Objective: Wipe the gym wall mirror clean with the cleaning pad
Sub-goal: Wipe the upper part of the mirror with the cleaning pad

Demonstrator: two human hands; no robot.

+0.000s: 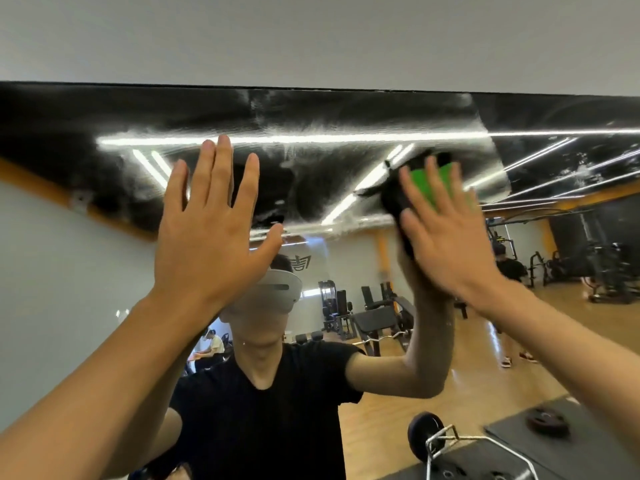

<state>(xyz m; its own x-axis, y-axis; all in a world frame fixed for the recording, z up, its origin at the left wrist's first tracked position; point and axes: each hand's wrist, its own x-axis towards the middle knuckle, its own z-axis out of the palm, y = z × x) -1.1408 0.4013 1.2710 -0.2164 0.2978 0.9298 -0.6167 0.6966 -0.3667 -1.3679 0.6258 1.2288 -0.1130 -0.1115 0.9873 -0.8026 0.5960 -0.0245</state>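
Two bare forearms rise from the lower corners toward the glass. The left hand (204, 233) is raised flat, its five fingers (249, 188) straight and spread apart, holding nothing; whether the palm touches the glass cannot be told. The right hand (446, 237) presses one cleaning pad (433, 183), green with a dark edge, against the mirror (311, 116), its fingers straight and slightly apart over the back of the pad, the thumb lying along the pad's dark lower edge. The pad sits high on the glass, near the right edge of a hazy, streaked smear that spreads across the upper part of the mirror, under the top rim. Reflected in the mirror is the person in a black shirt wearing one white headset (277, 289). Farther back in the reflection are a wooden floor (381, 427), one barbell (429, 441) on a dark mat, several weight machines, and two other people.
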